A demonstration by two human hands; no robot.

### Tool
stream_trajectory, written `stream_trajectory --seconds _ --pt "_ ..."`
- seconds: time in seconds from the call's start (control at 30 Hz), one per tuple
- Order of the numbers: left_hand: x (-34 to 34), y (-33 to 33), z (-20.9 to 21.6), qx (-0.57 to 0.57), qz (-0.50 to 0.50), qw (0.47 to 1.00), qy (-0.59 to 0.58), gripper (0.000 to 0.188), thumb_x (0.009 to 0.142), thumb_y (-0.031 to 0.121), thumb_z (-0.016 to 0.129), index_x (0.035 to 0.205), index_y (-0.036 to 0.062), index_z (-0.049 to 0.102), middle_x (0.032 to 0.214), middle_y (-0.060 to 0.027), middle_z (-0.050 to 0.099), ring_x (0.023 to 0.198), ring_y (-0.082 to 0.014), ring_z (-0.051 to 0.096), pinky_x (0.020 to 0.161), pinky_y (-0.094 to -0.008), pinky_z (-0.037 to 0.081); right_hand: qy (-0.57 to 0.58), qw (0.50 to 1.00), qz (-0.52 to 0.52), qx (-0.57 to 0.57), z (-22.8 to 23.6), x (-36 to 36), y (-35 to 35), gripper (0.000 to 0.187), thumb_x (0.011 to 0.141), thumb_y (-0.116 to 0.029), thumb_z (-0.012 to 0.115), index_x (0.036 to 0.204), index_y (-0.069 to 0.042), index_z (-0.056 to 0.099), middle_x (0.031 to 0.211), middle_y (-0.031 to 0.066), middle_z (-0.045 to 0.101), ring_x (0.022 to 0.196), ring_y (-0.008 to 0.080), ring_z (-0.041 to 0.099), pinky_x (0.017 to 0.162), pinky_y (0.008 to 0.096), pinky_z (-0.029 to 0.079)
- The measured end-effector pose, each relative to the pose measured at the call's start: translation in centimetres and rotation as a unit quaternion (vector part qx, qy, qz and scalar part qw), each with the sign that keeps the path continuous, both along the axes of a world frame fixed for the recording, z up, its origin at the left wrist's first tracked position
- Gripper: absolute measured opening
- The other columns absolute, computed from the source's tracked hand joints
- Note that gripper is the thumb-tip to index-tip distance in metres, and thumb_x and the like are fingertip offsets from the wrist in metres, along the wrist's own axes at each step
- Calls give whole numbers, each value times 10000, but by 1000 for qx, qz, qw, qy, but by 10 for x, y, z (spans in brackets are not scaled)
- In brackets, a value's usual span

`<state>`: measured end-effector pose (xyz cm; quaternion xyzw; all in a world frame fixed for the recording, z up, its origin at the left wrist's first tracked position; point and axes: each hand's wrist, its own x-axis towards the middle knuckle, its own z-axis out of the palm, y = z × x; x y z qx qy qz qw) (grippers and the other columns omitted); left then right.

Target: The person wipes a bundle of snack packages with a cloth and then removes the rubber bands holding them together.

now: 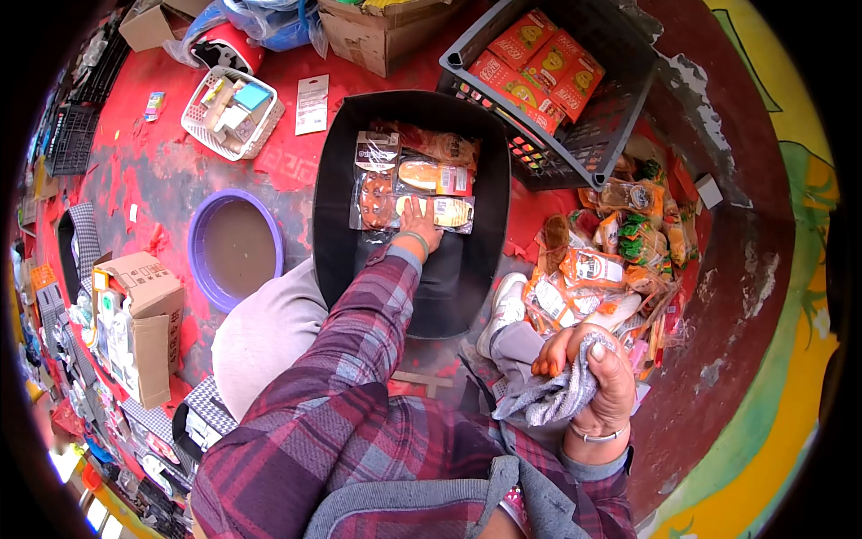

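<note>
One black bin [334, 180], deep, smooth plastic with rounded corners, stands on the red floor [153, 171] ahead of the person. Inside its far half lie about five clear packets [426, 175] of snacks, flat and glossy, in two short rows. The left hand [418, 226] reaches into the bin, palm down, its fingers resting flat and close together on the nearest packet, which lies just under and beyond the fingertips. Whether the fingers grip that packet's edge or only press it cannot be told.

The right hand [600, 377] is closed in a fist around one grey cloth [549, 400], soft and crumpled, which hangs out below the curled fingers. Just beyond this hand, to the right of the bin, lies a loose pile [620, 260] of many more crinkled packets, orange, clear and green, too jumbled to count.

One dark crate [620, 117] with latticed walls sits tilted behind the bin's right corner, holding about five red boxes [539, 63]. Left of the bin are one round purple basin [235, 247] and one white basket [232, 112] of small items. Three cardboard cartons show: one [144, 323] at the left, open and full of bottles, and two along the top edge.
</note>
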<state>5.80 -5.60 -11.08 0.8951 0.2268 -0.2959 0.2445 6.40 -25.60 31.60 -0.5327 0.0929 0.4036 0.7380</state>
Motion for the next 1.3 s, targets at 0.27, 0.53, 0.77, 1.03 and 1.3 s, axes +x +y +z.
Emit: stream_trajectory --seconds 0.27,0.53,0.77,1.03,1.3 --pt "3 0 18 98 22 976 -193 813 807 336 704 1469 89 303 1490 -216 300 1408 -400 206 1156 -477 177 42 999 27 11 10 7 0 247 886 -253 614 866 -7 631 816 54 644 771 114 600 697 249 465" --pt "-28 -10 6 -26 -114 981 -155 527 821 186 636 1304 67 461 1280 -189 497 1201 -374 463 973 -458 429 31 997 60 21 12 -6 -7 277 884 -257 592 874 18 623 843 89 637 828 149 593 782 277 446" --pt "0 -1 2 -36 -137 989 -46 377 859 280 616 1140 28 601 1139 -256 600 1072 -386 575 945 -440 460 -9 996 43 81 16 -13 -9 215 896 -176 570 1029 -7 572 868 81 636 841 133 592 788 274 456" --pt "4 -7 19 -131 -27 981 -139 310 875 247 599 1067 6 628 1024 -245 640 963 -391 614 861 -428 489 -202 966 -35 157 25 -26 -7 213 728 49 490 855 24 660 959 114 657 905 194 616 842 315 482" --pt "82 -22 323 -180 -188 907 -332 233 899 191 576 1005 -6 644 924 -203 653 865 -371 628 779 -396 507 -249 959 -15 131 42 14 -50 125 749 9 524 769 14 647 783 90 658 682 128 599 663 255 482"
